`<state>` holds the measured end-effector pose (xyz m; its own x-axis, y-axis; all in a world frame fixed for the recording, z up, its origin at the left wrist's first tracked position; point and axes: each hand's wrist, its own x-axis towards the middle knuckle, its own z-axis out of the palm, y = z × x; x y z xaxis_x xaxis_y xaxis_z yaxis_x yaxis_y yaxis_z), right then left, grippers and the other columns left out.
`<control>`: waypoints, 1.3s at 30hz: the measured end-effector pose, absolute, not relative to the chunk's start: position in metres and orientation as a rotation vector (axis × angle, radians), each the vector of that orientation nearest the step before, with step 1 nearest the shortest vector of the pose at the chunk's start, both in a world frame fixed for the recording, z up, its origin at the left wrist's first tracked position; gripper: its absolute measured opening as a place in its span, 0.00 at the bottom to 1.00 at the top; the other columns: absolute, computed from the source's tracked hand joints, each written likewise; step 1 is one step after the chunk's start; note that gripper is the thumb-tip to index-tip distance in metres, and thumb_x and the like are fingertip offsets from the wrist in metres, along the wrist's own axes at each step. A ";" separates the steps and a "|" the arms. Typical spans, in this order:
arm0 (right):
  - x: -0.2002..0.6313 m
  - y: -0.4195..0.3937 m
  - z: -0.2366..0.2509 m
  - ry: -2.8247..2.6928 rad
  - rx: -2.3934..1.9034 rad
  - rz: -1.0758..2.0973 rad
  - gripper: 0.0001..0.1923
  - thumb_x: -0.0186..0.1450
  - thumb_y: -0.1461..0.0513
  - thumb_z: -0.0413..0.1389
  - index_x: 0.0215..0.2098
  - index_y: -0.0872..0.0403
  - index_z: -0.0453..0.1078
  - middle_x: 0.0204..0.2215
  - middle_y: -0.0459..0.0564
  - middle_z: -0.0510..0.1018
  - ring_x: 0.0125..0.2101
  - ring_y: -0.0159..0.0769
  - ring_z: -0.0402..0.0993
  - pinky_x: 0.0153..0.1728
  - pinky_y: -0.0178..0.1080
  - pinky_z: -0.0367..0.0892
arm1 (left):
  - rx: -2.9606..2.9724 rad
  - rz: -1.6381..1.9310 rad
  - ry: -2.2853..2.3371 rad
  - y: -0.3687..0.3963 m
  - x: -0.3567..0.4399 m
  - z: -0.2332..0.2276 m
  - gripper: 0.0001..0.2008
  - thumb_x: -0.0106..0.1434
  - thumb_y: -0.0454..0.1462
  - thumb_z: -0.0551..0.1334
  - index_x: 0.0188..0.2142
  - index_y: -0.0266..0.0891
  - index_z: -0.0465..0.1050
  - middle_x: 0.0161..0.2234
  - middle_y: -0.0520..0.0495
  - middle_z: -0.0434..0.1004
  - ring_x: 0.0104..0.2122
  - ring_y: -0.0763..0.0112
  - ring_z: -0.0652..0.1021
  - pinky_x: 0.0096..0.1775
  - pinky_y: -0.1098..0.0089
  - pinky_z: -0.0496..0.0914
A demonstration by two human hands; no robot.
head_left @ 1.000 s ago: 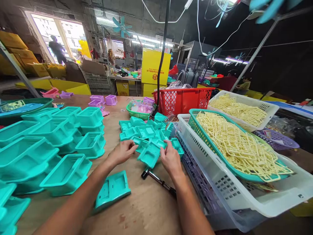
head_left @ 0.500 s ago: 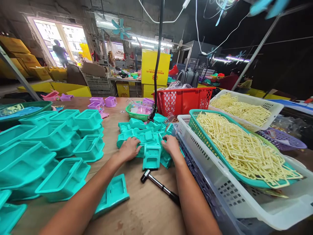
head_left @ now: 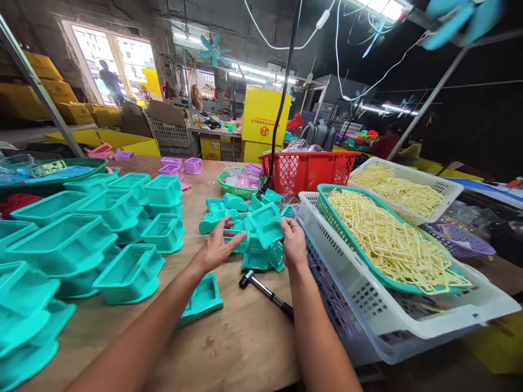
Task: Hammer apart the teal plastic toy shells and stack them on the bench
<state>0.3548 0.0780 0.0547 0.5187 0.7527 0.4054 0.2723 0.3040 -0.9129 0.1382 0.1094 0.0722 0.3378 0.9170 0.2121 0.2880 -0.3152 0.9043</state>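
My right hand (head_left: 293, 242) grips the edge of a teal plastic tray-like part (head_left: 266, 224), lifted and tilted above a heap of similar teal parts (head_left: 216, 218). Fingers apart, my left hand (head_left: 218, 246) hovers at the left side of that heap; I see nothing held in it. On the wooden table in front of the heap lies a hammer (head_left: 265, 291) with a metal shaft and dark grip, its handle end partly behind my right forearm. One more teal part (head_left: 206, 296) rests by my left forearm.
Stacked teal box-shaped pieces (head_left: 65, 245) fill the table's left. To the right stand white crates (head_left: 368, 299) and a green basket (head_left: 322, 209) of pale yellow frames. Behind are a red basket (head_left: 314, 171), a small green basket (head_left: 235, 190) and a black upright stand (head_left: 281, 103).
My right hand has taken a teal part from the heap and raised it. My left hand has opened its fingers, staying by the heap. The camera view has shifted slightly.
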 end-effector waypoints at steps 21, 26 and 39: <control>0.313 0.090 0.083 -1.505 -1.951 0.118 0.15 0.69 0.58 0.52 0.52 0.54 0.69 0.55 0.59 0.70 0.57 0.48 0.63 0.56 0.46 0.61 | 2.574 0.802 1.618 0.060 0.064 0.034 0.54 0.50 0.59 0.65 0.68 0.37 0.48 0.57 0.29 0.67 0.57 0.38 0.69 0.54 0.46 0.65; 0.365 0.153 0.074 -1.273 -2.227 0.235 0.20 0.63 0.63 0.58 0.52 0.65 0.68 0.55 0.74 0.69 0.55 0.57 0.67 0.51 0.50 0.64 | 2.493 0.708 1.149 0.067 0.111 0.051 0.46 0.53 0.60 0.64 0.66 0.46 0.56 0.61 0.37 0.63 0.61 0.44 0.64 0.58 0.46 0.63; 0.403 0.122 0.074 -1.107 -1.702 0.293 0.18 0.68 0.53 0.45 0.49 0.54 0.66 0.44 0.55 0.77 0.32 0.37 0.75 0.34 0.38 0.69 | 1.605 0.984 1.054 0.139 0.192 0.051 0.34 0.60 0.55 0.60 0.57 0.33 0.65 0.53 0.32 0.71 0.50 0.54 0.76 0.50 0.55 0.71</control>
<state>0.4035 0.1215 0.0735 0.5444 0.7813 0.3055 0.5284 -0.0365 -0.8482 0.1916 0.1395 0.0508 0.3058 0.9444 0.1207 0.1851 -0.1833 0.9655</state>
